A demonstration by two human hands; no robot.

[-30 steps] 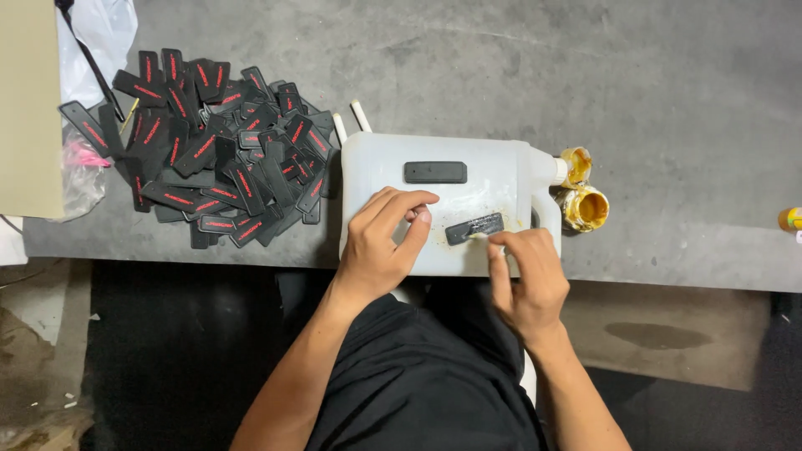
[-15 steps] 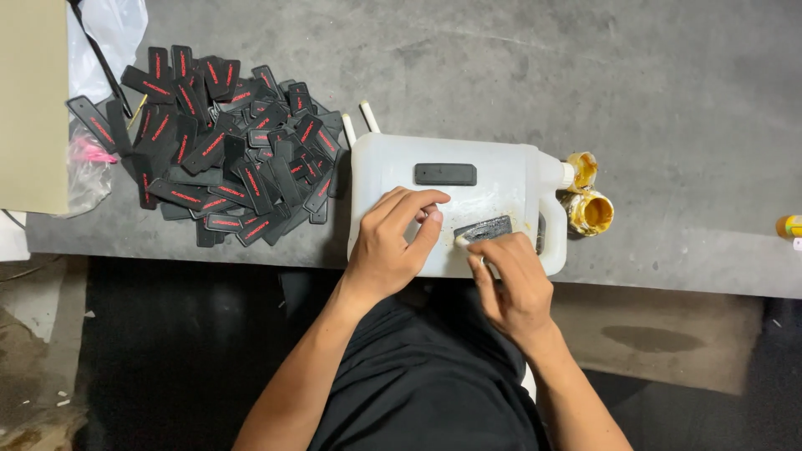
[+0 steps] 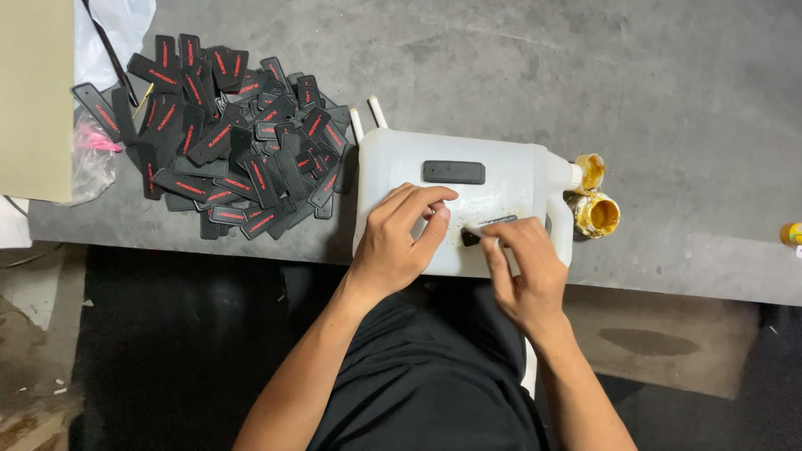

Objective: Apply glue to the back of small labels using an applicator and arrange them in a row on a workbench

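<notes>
On the white jug (image 3: 518, 179), right hand (image 3: 522, 271) has slid onto the black tag (image 3: 473, 236), pinching it; left hand (image 3: 397, 238) stays spread.

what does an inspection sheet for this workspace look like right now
surface: grey concrete bench, stained, front edge over a dark floor
job's things: white plastic jug lying flat on the bench; one black rubber strip on top of it; a second dark strip under the fingers
clutter: heap of black rubber tags with red lettering; two yellow-stained caps by the jug spout
hands: left hand flat on the jug; right hand pressing the second strip
cables: nothing seen
surroundings: clear plastic bag, tan cardboard
</notes>
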